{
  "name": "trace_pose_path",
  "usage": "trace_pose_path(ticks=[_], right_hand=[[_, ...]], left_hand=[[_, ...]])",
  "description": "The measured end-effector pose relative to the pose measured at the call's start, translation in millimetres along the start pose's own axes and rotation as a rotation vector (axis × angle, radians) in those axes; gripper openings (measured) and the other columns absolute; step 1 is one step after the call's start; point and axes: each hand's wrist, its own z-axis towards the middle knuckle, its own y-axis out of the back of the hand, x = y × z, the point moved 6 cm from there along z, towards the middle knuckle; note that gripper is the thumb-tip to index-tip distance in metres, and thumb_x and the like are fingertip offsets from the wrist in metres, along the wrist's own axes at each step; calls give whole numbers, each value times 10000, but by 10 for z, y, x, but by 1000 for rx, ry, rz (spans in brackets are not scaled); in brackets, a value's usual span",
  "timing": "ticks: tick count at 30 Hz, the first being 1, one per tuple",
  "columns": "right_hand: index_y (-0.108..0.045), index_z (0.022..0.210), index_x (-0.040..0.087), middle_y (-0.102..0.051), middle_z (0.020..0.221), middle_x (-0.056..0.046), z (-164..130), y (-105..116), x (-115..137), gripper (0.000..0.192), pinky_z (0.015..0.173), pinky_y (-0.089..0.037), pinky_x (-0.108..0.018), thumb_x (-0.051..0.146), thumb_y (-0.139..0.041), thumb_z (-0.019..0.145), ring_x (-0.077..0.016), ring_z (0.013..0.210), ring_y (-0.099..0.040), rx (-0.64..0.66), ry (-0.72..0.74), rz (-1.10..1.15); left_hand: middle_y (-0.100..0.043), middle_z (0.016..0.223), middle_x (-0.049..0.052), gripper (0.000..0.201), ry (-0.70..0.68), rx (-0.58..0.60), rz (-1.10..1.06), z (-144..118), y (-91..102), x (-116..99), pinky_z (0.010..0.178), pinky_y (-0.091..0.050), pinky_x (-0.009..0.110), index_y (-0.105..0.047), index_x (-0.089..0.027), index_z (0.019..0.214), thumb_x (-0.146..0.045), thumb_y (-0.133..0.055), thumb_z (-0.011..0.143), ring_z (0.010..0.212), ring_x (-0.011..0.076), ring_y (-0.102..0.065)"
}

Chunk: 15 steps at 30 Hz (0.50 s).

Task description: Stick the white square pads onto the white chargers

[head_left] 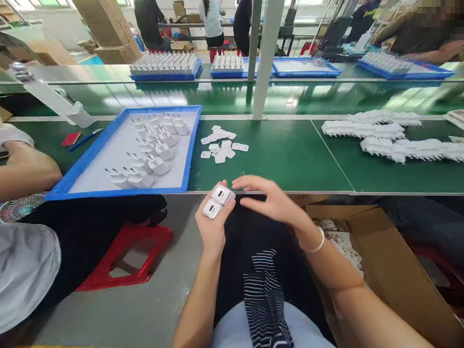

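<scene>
My left hand (212, 224) grips two white charger plugs (217, 201) side by side, their USB ports facing up, just in front of the green table's near edge (275, 191). Beside them my right hand (270, 198) hovers with fingers spread, its fingertips almost touching the plugs, and I see nothing held in it. A blue tray (108, 140) with several white plugs standing on it lies on the table to the left. A small heap of white stickers (223, 145) lies straight ahead.
A co-worker's arm (25, 166) rests at the left by the tray. A red stool (126, 253) stands on the floor. An open cardboard box (380, 256) sits by my right knee. Rows of white plugs (384, 135) lie at right. A metal post (264, 58) rises mid-table.
</scene>
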Motion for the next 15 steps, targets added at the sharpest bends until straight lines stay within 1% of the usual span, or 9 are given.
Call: trace_pose_path(ticks=[1, 2, 3, 5, 7, 9, 11, 13, 15], right_hand=[[-705, 1204, 229, -707, 1281, -53, 220, 127, -162, 310, 930, -562, -304, 265, -660, 899, -198, 1138, -656, -10, -68, -71], [-730, 1147, 209, -727, 1216, -70, 431, 249, -317, 282, 899, -566, -327, 240, -685, 870, -208, 1046, -677, -22, -128, -127], [-738, 1125, 177, -732, 1167, -98, 629, 370, -457, 278, 900, -557, -363, 213, -689, 853, -221, 982, -678, -56, -172, -169], [-733, 1158, 134, -713, 1153, -137, 966, 553, -702, 359, 945, -524, -420, 191, -735, 804, -252, 983, -656, -118, -243, -250], [-768, 1055, 108, -718, 1085, -150, 1201, 633, -896, 331, 922, -518, -434, 172, -795, 731, -269, 943, -653, -133, -305, -311], [-791, 930, 108, -729, 1012, -140, 1328, 652, -1027, 235, 875, -522, -416, 151, -809, 700, -263, 892, -653, -136, -349, -349], [-799, 871, 117, -740, 957, -121, 1361, 653, -1095, 165, 839, -518, -389, 133, -791, 706, -243, 851, -649, -143, -370, -369], [-809, 870, 128, -747, 908, -101, 1342, 665, -1114, 136, 817, -511, -366, 136, -751, 747, -223, 822, -643, -155, -369, -375], [-821, 899, 140, -745, 880, -91, 1311, 711, -1097, 157, 818, -501, -361, 165, -696, 807, -218, 827, -638, -184, -354, -380]], left_hand=[[-743, 1266, 80, 526, 11, 11, 4, -8, 16, 12, 1023, -567, 288, -739, -231, 1217, -221, -884, 711, 1203, 230, -699], [-748, 1253, 88, 532, 21, 20, 10, -16, 32, 24, 1035, -567, 316, -740, -224, 1214, -232, -889, 704, 1199, 244, -701], [-751, 1244, 94, 538, 32, 27, 17, -24, 47, 34, 1043, -566, 339, -741, -219, 1213, -242, -894, 697, 1197, 255, -702], [-753, 1239, 97, 546, 53, 39, 36, -38, 75, 51, 1058, -561, 368, -743, -221, 1212, -260, -899, 690, 1201, 266, -699], [-749, 1249, 93, 548, 73, 42, 63, -46, 103, 59, 1054, -563, 366, -743, -231, 1213, -273, -899, 689, 1204, 264, -696], [-748, 1250, 93, 548, 84, 25, 77, -44, 142, 59, 1035, -572, 363, -747, -232, 1206, -276, -902, 682, 1187, 263, -703], [-749, 1244, 96, 549, 79, -9, 77, -32, 195, 56, 1035, -571, 371, -753, -225, 1193, -274, -908, 668, 1164, 265, -711], [-748, 1246, 100, 552, 81, -27, 77, -14, 241, 70, 1044, -566, 379, -753, -219, 1191, -277, -909, 664, 1158, 266, -714], [-742, 1258, 102, 563, 100, -9, 83, 7, 264, 108, 1034, -571, 369, -746, -219, 1205, -282, -907, 669, 1167, 262, -710]])
